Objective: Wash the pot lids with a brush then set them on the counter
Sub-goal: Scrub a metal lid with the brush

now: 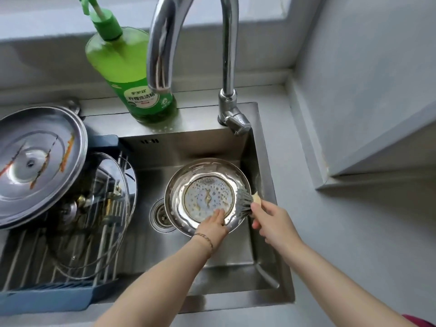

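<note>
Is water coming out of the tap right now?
No, no stream falls from the tap, while the right hand scrubs the lid with the brush.

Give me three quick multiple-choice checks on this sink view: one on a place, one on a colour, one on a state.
1. Where does the brush meet the small steel lid?
A. its right rim
B. its left rim
C. nowhere
2. What colour is the detergent bottle?
A. blue
B. green
C. red
3. What is the left hand doing?
A. hanging idle
B. gripping the lid's near edge
C. holding the bottle

Answers:
1 A: the bristles, held by the right hand, lie against the right rim.
2 B: both body and pump are green.
3 B: its fingers curl over the lid's near edge.
</note>
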Demonstrator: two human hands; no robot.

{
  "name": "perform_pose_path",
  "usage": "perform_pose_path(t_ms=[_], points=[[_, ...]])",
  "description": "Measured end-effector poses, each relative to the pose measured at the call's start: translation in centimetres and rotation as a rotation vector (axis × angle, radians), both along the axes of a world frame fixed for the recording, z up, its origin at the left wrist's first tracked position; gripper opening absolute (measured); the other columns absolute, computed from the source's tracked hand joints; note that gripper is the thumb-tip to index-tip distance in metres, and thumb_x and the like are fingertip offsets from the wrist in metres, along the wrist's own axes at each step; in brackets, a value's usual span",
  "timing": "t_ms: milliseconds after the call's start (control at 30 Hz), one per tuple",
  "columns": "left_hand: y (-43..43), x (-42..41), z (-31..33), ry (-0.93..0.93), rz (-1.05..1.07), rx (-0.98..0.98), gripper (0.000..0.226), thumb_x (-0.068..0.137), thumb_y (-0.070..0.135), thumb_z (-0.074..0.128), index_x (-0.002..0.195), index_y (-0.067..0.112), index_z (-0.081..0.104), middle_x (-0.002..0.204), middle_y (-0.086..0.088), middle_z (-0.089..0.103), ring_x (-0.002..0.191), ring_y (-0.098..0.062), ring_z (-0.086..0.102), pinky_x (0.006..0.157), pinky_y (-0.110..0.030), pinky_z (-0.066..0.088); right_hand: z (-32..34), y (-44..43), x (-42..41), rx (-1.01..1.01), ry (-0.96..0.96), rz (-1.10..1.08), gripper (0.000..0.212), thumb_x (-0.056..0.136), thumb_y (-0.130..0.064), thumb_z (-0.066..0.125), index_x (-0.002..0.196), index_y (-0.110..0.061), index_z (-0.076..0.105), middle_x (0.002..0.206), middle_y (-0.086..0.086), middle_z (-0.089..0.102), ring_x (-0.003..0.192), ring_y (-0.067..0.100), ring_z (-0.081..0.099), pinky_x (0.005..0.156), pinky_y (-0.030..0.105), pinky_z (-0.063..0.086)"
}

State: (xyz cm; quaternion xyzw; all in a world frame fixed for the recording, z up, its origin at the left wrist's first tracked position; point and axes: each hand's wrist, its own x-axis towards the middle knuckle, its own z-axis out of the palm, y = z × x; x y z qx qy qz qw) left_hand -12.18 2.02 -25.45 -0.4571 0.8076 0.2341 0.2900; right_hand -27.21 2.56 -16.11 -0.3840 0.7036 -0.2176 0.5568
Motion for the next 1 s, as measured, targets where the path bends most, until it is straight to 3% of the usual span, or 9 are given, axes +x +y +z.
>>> perform_pose_path(t_ms=[100,200,467,600,767,867,1000], points=[[-0.4,0.5,1.2,0.025,0.071,0.044,0.045,0.094,0.016,0.048,0.137,0.015,0.037,0.153,-0.016,0.014,0.140,-0.030,0.021,0.111,-0.039,0.023,0.3,0.2,0.5,0.014,-0.016,-0.002,0.029,0.095,-0.030,0.047,0.071,-0.016,0.056,0.057,-0.003,0.048,0.043,0.007,0.035,0.047,0.020,0.027],[-0.6,2.1,3.7,0.057,0.150,0.032,0.040,0.091,0.025,0.054,0.128,0.014,0.042,0.133,-0.009,0.045,0.118,-0.027,0.048,0.096,-0.036,0.041,1.2,0.1,1.1,0.015,-0.029,0.007,0.029,0.095,-0.030,0.047,0.077,-0.009,0.057,0.059,-0.001,0.047,0.043,0.006,0.035,0.047,0.019,0.026],[-2.0,11.2,16.0,0.148,0.390,-0.210,0.021,0.094,0.027,0.041,0.109,0.021,0.054,0.110,-0.002,0.063,0.098,-0.023,0.059,0.080,-0.030,0.045,6.8,-1.3,5.6,-0.043,0.039,0.075,0.028,0.096,-0.031,0.045,0.085,-0.011,0.061,0.066,-0.002,0.050,0.054,0.007,0.045,0.049,0.019,0.032],[-4.2,16.5,23.0,0.335,0.572,-0.465,0.023,0.092,0.018,0.047,0.114,0.017,0.056,0.112,-0.004,0.065,0.100,-0.024,0.060,0.083,-0.031,0.045,9.7,-2.7,9.9,-0.045,0.009,0.080,0.036,0.095,-0.040,0.041,0.071,-0.015,0.050,0.064,0.000,0.050,0.046,0.008,0.039,0.048,0.022,0.029],[-9.6,21.3,30.6,0.514,0.519,-0.692,0.046,0.092,0.007,0.044,0.138,0.013,0.041,0.147,-0.005,0.038,0.133,-0.020,0.038,0.107,-0.028,0.027,13.8,-5.9,15.4,-0.029,-0.090,-0.014,0.041,0.097,-0.043,0.037,0.077,-0.011,0.053,0.061,0.002,0.046,0.040,0.010,0.030,0.037,0.017,0.021],[-13.4,22.2,33.5,0.568,0.465,-0.716,0.047,0.096,0.009,0.039,0.142,0.014,0.034,0.153,-0.004,0.027,0.139,-0.018,0.029,0.111,-0.026,0.020,16.1,-8.3,18.1,-0.005,-0.192,-0.130,0.041,0.096,-0.045,0.038,0.084,-0.009,0.055,0.060,0.002,0.044,0.036,0.008,0.026,0.034,0.014,0.018],[-18.6,20.8,34.3,0.626,0.421,-0.631,0.042,0.099,0.018,0.035,0.141,0.016,0.036,0.153,-0.003,0.026,0.139,-0.018,0.028,0.112,-0.027,0.020,17.8,-11.4,21.1,0.001,-0.366,-0.293,0.038,0.097,-0.045,0.039,0.082,-0.012,0.050,0.059,0.004,0.041,0.029,0.005,0.023,0.032,0.010,0.015]])
